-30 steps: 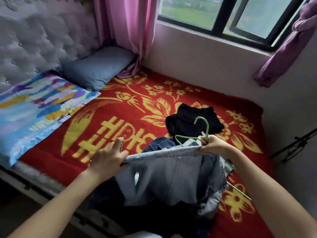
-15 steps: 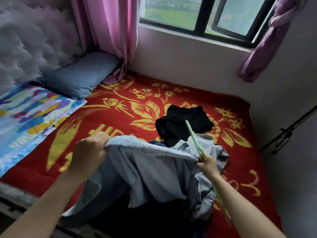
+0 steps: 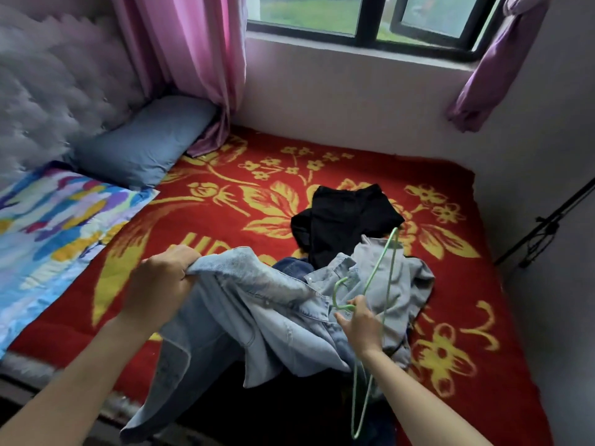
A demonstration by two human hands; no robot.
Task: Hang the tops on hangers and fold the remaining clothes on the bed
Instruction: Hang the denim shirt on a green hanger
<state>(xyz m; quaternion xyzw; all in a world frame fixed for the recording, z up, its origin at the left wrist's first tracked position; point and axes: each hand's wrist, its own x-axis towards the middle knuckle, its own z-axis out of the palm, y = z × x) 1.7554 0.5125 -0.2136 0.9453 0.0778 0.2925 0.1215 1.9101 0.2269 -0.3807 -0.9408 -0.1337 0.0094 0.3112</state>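
Low in the frame the left hand (image 3: 161, 281) grips the shirt (image 3: 257, 304) by its edge in a fist and has drawn it up and leftward, while the right hand (image 3: 357, 323), fingers partly spread, pinches the green hanger (image 3: 388, 272) by its neck. The hanger has swung round in the last second, hook now beside the collar, but it is not inside the shirt yet. Threading looks about to begin, with the black clothes (image 3: 344, 217) waiting on the bed (image 3: 225, 194) behind.

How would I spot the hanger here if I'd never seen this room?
Start at the big red and gold blanket, then find the pale denim shirt bunched at its near edge. The hanger lies over that shirt, held by the right hand: the only thin green wire among soft cloth.
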